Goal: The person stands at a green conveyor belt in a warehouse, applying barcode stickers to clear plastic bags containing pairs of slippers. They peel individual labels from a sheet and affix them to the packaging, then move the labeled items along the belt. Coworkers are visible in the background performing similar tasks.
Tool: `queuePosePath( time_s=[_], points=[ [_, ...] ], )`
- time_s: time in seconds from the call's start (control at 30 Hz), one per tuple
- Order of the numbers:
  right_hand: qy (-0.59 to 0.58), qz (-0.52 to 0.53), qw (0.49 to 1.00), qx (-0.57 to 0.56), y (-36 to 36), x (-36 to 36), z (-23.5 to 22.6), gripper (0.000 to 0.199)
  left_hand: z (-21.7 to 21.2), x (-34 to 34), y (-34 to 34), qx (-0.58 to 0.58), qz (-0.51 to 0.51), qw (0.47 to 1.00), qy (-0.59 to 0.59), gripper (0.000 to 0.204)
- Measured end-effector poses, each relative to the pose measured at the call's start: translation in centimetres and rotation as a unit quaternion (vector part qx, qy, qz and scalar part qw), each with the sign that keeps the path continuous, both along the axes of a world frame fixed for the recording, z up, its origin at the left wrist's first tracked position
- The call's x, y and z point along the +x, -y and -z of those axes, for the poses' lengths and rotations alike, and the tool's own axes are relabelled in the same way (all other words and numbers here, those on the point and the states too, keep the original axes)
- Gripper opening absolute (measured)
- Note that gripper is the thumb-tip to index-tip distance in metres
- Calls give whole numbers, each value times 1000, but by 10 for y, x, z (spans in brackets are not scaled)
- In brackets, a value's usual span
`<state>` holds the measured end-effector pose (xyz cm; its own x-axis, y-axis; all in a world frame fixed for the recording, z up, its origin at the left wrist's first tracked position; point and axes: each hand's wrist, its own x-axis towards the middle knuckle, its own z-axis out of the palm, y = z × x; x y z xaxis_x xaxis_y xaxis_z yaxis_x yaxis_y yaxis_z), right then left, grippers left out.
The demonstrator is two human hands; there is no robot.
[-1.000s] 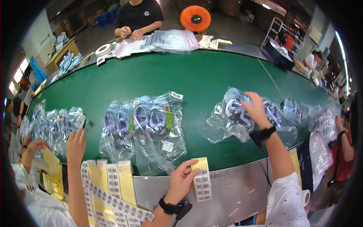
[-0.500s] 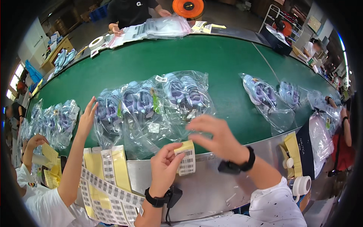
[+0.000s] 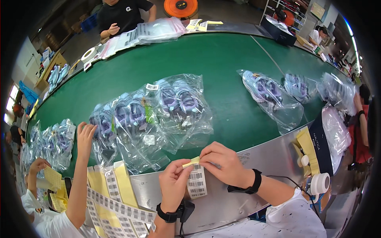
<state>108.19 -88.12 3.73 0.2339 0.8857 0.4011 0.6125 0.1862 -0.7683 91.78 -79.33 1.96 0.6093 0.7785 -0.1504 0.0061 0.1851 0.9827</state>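
Observation:
Between my two hands is a small sheet of barcode labels (image 3: 197, 185) on yellow backing, held over the metal table edge. My left hand (image 3: 174, 183) pinches its upper left side, and my right hand (image 3: 223, 163) has thumb and fingertips pressed on its folded yellow top. Whether a label is peeling loose there, I cannot tell. Just beyond lie clear bags of light-blue and purple shoes (image 3: 179, 98), side by side on the green table (image 3: 222, 55). Larger barcode label sheets (image 3: 119, 198) rest left of my left forearm, overlapping one another.
A neighbour's hand (image 3: 85, 137) touches the leftmost nearby bag; the other (image 3: 37, 166) holds a yellow sheet. More bagged shoes (image 3: 264, 89) lie to the right. Across the table, a person in black (image 3: 121, 18) stands behind stacked plastic bags (image 3: 158, 31). A dark box (image 3: 317, 139) sits at right.
My right hand has come down and left onto the top of the label sheet. The neighbour's hand has lowered onto the bag. At right, a person's bagged shoes have shifted. The view has turned slightly.

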Motion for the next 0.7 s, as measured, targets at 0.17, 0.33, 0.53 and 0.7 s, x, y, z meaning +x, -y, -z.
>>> queuePosePath(
  time_s=[0.17,0.33,0.53,0.7],
  points=[
    [4,-1,1000,-1,-1,-1,9,10,5,2,0,-3,-11,1000,-5,18],
    [-44,-5,999,-15,-1,-3,12,7,7,3,2,23,-6,999,-47,15],
    [53,9,997,46,-1,-6,20,9,9,3,3,-37,12,999,-11,22],
    [189,5,980,62,-7,1,15,13,10,7,1,-85,89,992,25,49]
  ],
)
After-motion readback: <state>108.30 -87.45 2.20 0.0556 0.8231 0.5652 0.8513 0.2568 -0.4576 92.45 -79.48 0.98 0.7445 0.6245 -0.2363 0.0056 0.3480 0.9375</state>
